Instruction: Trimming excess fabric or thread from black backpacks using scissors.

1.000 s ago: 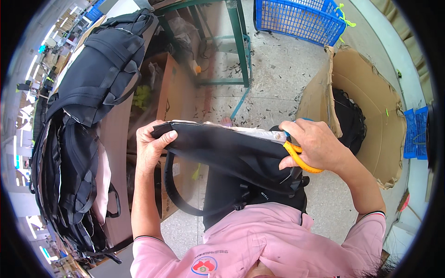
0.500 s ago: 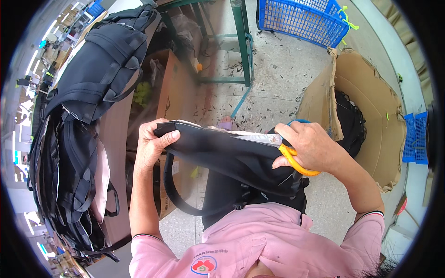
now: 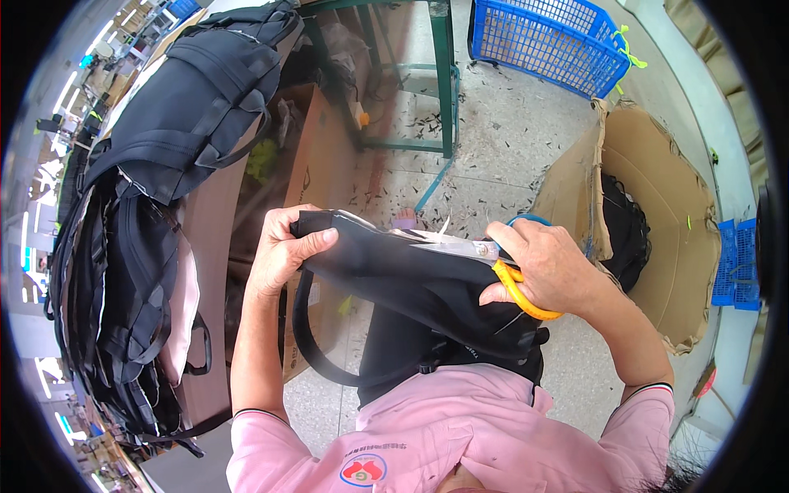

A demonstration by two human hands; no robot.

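Observation:
My left hand (image 3: 288, 249) pinches the left end of a black fabric piece (image 3: 394, 267), thumb on the near face. The piece is stretched across my lap, with a black strap looping down from its left side. Scissors (image 3: 485, 251) with one yellow and one blue handle loop are gripped in my right hand (image 3: 546, 267). Their blades lie along the upper edge of the fabric, pointing left toward my left hand, slightly parted. A thin pale strip (image 3: 444, 228) sticks up from that edge beside the blades.
To my left, black sewn bags (image 3: 193, 107) are piled on a table. A cardboard box (image 3: 657, 214) with black fabric inside stands at my right. Beyond are a green metal frame (image 3: 444, 82) and a blue plastic basket (image 3: 551, 41). Dark scraps litter the floor.
The scissor blades have parted slightly, and a pale strip now stands up from the fabric edge. My left hand and the fabric's left end appear shifted a little right in view.

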